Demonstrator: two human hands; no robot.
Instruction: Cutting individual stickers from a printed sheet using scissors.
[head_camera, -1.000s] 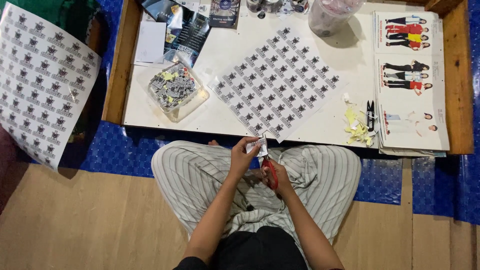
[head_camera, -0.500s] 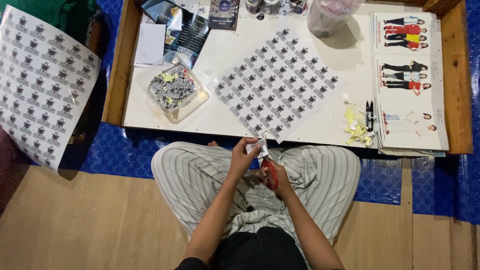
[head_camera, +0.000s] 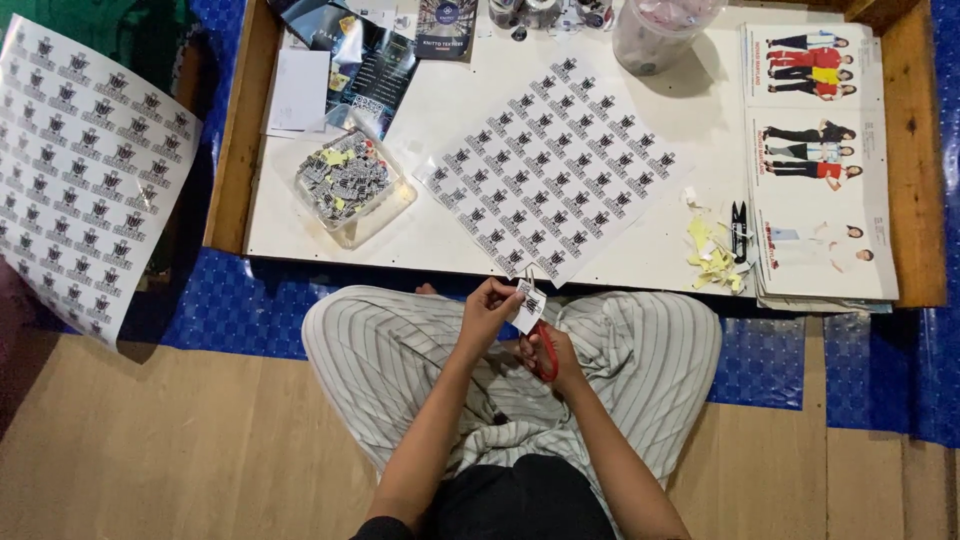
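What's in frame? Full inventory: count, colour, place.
sticker sheet: 1, white with dark prints, table centre
second sheet: 1, same print, floor far left
clear tub: 1, holds cut stickers, table left
plastic jar: 1, clear, table top
catalogue stack: 1, white, table right
yellow scraps: several, table front right
snips: 1, black, beside scraps
scissors: 1, red handles, right hand
left hand: pinches cut sticker
right hand: grips scissors
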